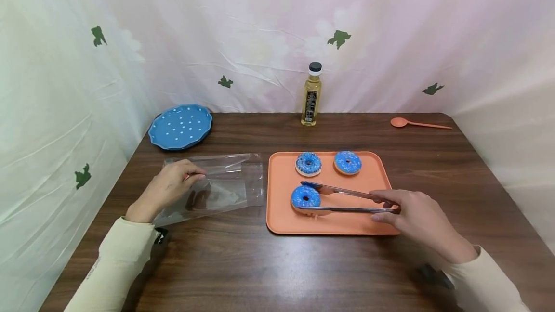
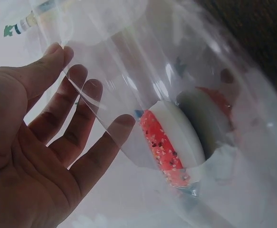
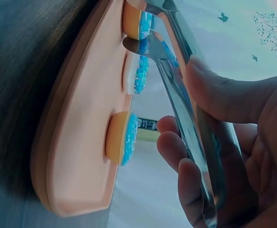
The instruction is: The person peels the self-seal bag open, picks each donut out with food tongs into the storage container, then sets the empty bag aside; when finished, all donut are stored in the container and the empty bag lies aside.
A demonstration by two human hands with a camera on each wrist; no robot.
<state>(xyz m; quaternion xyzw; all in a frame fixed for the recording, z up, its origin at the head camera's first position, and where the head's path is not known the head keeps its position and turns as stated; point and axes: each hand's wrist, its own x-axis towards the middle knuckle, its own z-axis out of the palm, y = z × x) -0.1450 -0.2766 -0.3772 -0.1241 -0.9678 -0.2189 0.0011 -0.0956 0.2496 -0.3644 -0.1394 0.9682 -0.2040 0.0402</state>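
Note:
My left hand [image 1: 173,184] pinches the edge of a clear plastic bag [image 1: 253,179], left of the orange tray [image 1: 277,223]. Through the bag, the left wrist view shows a doughnut-like piece [image 2: 164,147] with sprinkled red topping and a pale body; the head view does not show it clearly. My right hand [image 1: 418,218] holds metal tongs [image 1: 347,209] over the tray. Their two arms stand apart, with the tips at either side of the front blue doughnut [image 1: 299,196]. Behind it on the tray lie two more blue-iced doughnuts, one left [image 1: 309,163] and one right [image 1: 348,162].
A blue plate [image 1: 179,126] with white dots sits at the table's back left. An oil bottle [image 1: 310,97] with a black cap stands upright at the back, near the curtain [image 1: 269,28]. An orange spoon [image 1: 400,122] lies at the back right of the wooden table [image 1: 243,264].

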